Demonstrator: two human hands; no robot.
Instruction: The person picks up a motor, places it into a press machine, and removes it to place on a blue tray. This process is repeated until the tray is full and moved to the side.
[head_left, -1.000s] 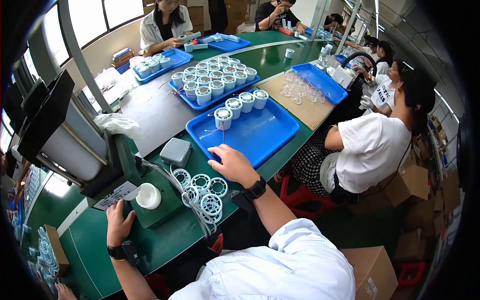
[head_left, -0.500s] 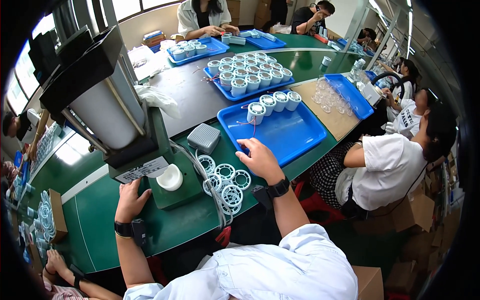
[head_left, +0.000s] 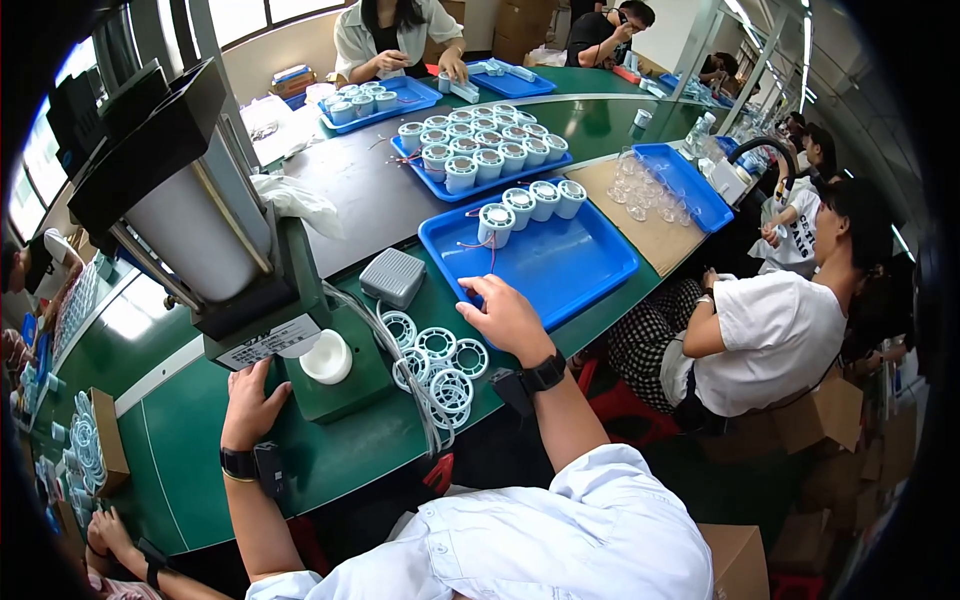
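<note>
Both forearms are bare below the elbow and the arms are held apart. The left forearm (head_left: 262,525) runs almost straight ahead, leaning slightly outward, and ends in the left hand (head_left: 257,405), back upward, thumb spread well to the right, fingers pointing forward with their ends partly hidden. The right forearm (head_left: 575,425) slants forward and inward to the right hand (head_left: 507,318), farther out than the left, palm downward, thumb and index finger parted and pointing leftward, the wrist (head_left: 538,352) roughly in line with the forearm
</note>
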